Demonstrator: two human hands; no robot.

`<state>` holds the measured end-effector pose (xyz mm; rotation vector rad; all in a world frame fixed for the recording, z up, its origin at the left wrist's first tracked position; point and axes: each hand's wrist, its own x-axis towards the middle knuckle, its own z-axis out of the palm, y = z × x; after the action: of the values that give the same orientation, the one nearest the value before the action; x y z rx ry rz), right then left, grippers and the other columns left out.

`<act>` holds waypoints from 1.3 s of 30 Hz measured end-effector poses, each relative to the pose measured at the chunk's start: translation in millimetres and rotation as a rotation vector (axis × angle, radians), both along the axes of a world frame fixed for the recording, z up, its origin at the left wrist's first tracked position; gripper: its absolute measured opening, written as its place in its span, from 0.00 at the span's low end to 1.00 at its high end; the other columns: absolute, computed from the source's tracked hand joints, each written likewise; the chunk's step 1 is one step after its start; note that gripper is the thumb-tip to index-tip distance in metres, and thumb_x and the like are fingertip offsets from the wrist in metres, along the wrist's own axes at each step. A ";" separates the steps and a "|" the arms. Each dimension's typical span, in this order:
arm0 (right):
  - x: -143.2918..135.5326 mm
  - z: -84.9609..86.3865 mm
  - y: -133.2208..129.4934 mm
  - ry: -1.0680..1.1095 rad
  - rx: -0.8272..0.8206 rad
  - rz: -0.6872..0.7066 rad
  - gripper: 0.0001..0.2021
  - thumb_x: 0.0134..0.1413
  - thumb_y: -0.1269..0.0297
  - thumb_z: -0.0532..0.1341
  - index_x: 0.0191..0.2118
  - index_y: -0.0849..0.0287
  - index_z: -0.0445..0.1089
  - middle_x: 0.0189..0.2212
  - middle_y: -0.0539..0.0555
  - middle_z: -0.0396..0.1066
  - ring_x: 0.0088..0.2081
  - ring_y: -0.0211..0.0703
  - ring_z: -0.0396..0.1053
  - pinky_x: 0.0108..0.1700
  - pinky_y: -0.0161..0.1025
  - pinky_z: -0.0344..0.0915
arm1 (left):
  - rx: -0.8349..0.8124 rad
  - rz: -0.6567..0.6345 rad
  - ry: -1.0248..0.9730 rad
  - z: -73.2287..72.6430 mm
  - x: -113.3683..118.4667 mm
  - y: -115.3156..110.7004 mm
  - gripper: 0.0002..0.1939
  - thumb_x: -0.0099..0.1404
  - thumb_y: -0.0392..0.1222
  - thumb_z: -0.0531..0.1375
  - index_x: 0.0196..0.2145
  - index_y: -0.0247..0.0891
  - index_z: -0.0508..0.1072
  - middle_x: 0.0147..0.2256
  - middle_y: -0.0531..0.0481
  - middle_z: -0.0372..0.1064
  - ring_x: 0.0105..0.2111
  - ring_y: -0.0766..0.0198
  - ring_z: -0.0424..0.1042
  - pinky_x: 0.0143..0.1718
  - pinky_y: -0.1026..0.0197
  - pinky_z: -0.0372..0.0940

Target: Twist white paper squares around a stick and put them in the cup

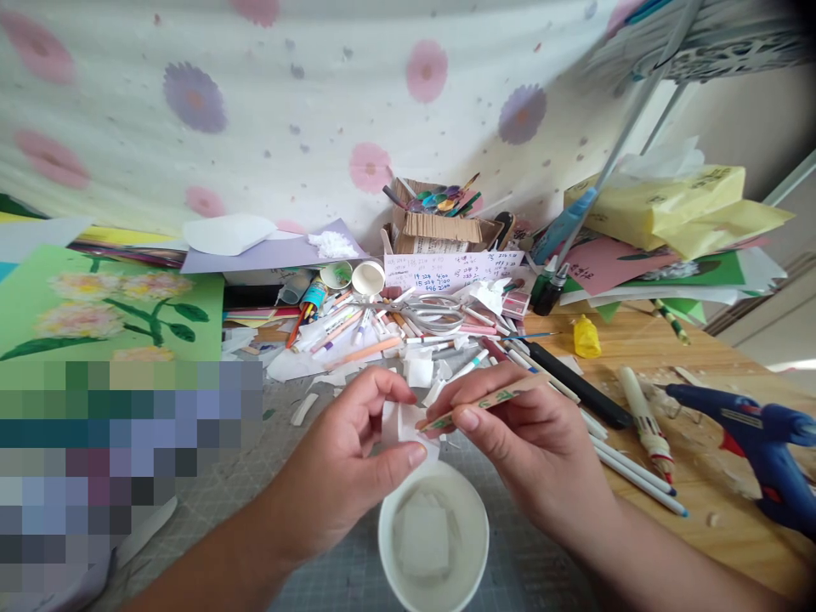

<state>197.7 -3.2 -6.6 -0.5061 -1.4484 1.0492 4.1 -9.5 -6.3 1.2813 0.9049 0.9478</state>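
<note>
left grip (363, 446) pinching white paper (396, 425), right grip (526, 438) pinching stick (494, 397); bowl (470, 520) below; scissors (426, 313), markers (337, 323) crowd beyond.

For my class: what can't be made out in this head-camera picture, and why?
In the head view:
Thin white paper-like piece: partly hidden behind the left hand.
Blue plastic glue gun: cut off by the right edge.
Pale lilac rectangular paper: some handwriting too small.
Lower-left area: obscured by pixelation.
</note>
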 end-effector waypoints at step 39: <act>7.5 6.5 0.7 -0.220 0.157 -0.081 0.06 0.61 0.74 0.68 0.37 0.54 0.77 0.34 0.52 0.81 0.41 0.46 0.82 0.44 0.41 0.79 | -0.043 -0.005 -0.030 7.9 0.4 4.6 0.09 0.63 0.35 0.67 0.37 0.40 0.70 0.29 0.60 0.72 0.28 0.69 0.67 0.30 0.66 0.60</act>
<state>205.2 -2.5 -0.1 -0.5751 -1.6748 0.8274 4.6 -4.9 1.6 1.2293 0.8938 0.9372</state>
